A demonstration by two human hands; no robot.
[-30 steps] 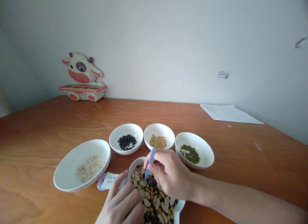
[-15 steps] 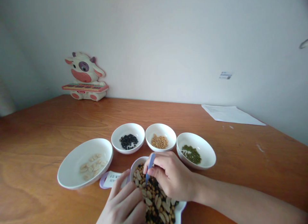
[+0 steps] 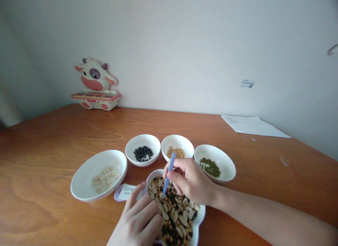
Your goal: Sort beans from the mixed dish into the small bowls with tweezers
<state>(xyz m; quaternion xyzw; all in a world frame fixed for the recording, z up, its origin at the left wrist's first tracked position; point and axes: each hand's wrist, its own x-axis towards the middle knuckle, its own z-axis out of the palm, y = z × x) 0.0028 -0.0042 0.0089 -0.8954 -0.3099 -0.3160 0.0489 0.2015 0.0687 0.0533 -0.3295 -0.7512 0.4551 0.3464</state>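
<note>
A pair of light-purple tweezers (image 3: pixel 169 175) is pinched in my right hand (image 3: pixel 194 182), tips pointing down into a mixture of peanuts, yellow beans and dark beans. That mix fills a white scalloped tray (image 3: pixel 201 217) with a lilac handle (image 3: pixel 118 194) on its left, which bears a white label (image 3: pixel 127 191). Whether the tips grip a bean is too small to tell. My left hand (image 3: pixel 138 221) lies over the tray's left rim, index finger along the edge and the other fingers curled round; their tips are partly hidden.
Behind the tray stand a bowl of black beans (image 3: pixel 128 158), a bowl of yellow beans (image 3: pixel 188 147) and a bowl of green beans (image 3: pixel 229 168). A larger bowl of peanuts (image 3: pixel 81 182) is at left. A cow toy keyboard (image 3: pixel 96 96) and paper (image 3: pixel 255 125) lie near the wall.
My right hand has risen slightly away from me with the tweezers, uncovering more of the mix. The tweezers now overlap the yellow-bean bowl. The whole view has shifted a little.
</note>
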